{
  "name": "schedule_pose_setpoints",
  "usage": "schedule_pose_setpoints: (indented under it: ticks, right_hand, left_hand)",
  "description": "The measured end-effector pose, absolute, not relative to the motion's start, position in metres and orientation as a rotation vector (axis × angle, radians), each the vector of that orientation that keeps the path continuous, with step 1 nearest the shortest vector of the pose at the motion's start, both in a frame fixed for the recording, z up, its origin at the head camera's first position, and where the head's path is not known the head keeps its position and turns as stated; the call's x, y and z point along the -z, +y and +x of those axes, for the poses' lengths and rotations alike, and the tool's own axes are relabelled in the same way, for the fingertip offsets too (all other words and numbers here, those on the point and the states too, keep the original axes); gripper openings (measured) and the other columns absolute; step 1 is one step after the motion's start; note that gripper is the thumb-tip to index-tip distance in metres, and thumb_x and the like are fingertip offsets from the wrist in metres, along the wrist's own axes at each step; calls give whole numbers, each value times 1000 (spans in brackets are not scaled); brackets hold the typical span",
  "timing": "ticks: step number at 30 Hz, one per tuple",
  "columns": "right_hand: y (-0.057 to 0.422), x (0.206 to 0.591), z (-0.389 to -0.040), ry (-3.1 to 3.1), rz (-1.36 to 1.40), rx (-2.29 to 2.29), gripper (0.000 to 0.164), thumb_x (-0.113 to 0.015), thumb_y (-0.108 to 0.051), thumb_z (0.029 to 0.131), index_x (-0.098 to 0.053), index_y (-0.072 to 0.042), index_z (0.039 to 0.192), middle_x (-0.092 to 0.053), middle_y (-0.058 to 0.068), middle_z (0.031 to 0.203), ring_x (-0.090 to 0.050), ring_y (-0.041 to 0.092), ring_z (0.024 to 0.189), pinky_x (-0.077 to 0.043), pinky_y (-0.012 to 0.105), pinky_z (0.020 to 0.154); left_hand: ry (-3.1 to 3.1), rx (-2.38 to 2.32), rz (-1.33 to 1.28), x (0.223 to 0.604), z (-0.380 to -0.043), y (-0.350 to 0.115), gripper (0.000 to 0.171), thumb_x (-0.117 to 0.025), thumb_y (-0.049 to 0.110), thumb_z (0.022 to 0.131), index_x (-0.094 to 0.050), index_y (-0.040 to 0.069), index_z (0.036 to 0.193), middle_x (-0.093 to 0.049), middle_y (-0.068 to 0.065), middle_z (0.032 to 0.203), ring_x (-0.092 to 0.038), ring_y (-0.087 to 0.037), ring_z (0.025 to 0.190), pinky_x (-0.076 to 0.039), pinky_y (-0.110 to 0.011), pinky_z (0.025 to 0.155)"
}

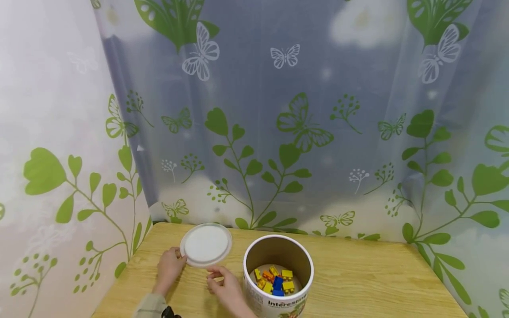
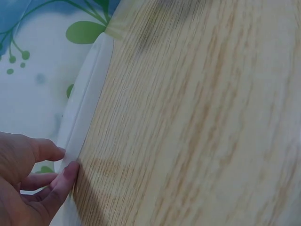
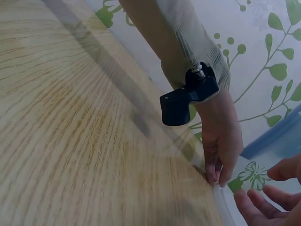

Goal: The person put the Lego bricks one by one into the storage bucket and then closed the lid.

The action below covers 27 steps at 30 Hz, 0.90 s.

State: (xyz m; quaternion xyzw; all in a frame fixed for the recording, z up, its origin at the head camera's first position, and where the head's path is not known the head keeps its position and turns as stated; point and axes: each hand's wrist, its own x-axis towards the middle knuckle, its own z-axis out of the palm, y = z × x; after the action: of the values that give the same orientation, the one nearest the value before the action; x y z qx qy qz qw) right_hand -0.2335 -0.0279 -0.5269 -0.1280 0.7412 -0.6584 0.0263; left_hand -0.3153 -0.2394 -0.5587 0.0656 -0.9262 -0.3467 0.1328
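A round white lid [image 1: 207, 244] lies on the wooden table toward the back left. At its left edge my left hand [image 1: 171, 267] pinches the rim. The left wrist view shows the thumb and a finger of that hand [image 2: 35, 176] at the side of the lid [image 2: 84, 103]. My right hand [image 1: 227, 289] hovers by the lid's near right edge, its fingers loosely bent and holding nothing. Those fingers [image 3: 270, 202] also appear at the lower right of the right wrist view, thumb spread from them. Beside the right hand stands an open white tub [image 1: 254, 295].
Inside the tub lie several yellow, blue and orange building blocks [image 1: 274, 282]. The wooden table [image 1: 370, 278] extends to the right of it. A patterned curtain [image 1: 254, 132] with leaves and butterflies rises behind the table's back edge and along both sides.
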Motion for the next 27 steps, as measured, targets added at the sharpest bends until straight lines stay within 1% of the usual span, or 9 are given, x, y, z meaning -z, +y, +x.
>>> schedule_pose_setpoints:
  ticks: [3,7,11,13,17,20,25,27]
  right_hand:
    - [-29,532,-236,2253,-358,2078,26,-66,1,92,-67,9,117,-68,6,93,-69,20,72,-62,39,69]
    - [-32,539,-240,2230,-323,2122,27,-64,4,90,-66,11,117,-69,12,96,-70,25,73,-62,39,69]
    - [-33,546,-243,2219,-282,2158,31,-64,6,87,-64,13,118,-69,13,96,-69,22,74,-62,37,68]
    - [-33,548,-245,2219,-262,2176,32,-64,6,88,-63,14,119,-68,12,96,-67,20,74,-62,35,68]
    - [-32,552,-247,2200,-228,2215,35,-64,6,90,-60,17,123,-68,16,100,-65,16,74,-61,31,69]
    - [-32,553,-248,2189,-208,2234,38,-63,6,91,-56,19,126,-66,19,103,-66,17,76,-61,31,70]
    - [-33,554,-248,2166,-182,2275,47,-63,6,91,-47,24,132,-62,17,102,-67,21,78,-62,36,72]
    - [-33,554,-249,2164,-175,2282,49,-63,6,91,-45,25,133,-61,16,100,-67,21,78,-61,33,71]
  left_hand:
    - [-2688,998,197,558,-316,-240,40,-70,6,87,-62,-22,115,-69,-30,99,-67,-42,95,-55,-54,82]
    - [-2689,1005,199,558,-315,-242,37,-71,5,86,-64,-21,112,-70,-26,95,-66,-35,87,-55,-50,77]
    - [-2688,1030,202,558,-314,-244,36,-70,4,86,-64,-20,113,-71,-24,93,-67,-36,89,-55,-49,79]
    - [-2685,1041,206,557,-312,-246,36,-70,4,85,-65,-19,112,-71,-23,92,-67,-36,89,-54,-49,79]
    - [-2692,1042,203,557,-307,-248,37,-71,3,83,-65,-19,112,-70,-20,90,-66,-33,87,-53,-47,79]
    - [-2695,1043,186,556,-303,-251,37,-72,3,82,-65,-19,111,-70,-19,88,-65,-32,85,-54,-45,78]
    - [-2699,1034,187,559,-298,-258,38,-72,2,79,-67,-17,111,-71,-17,87,-65,-27,81,-53,-40,74]
    - [-2705,1029,199,560,-296,-261,39,-71,3,79,-67,-16,112,-72,-16,88,-65,-25,80,-52,-38,72]
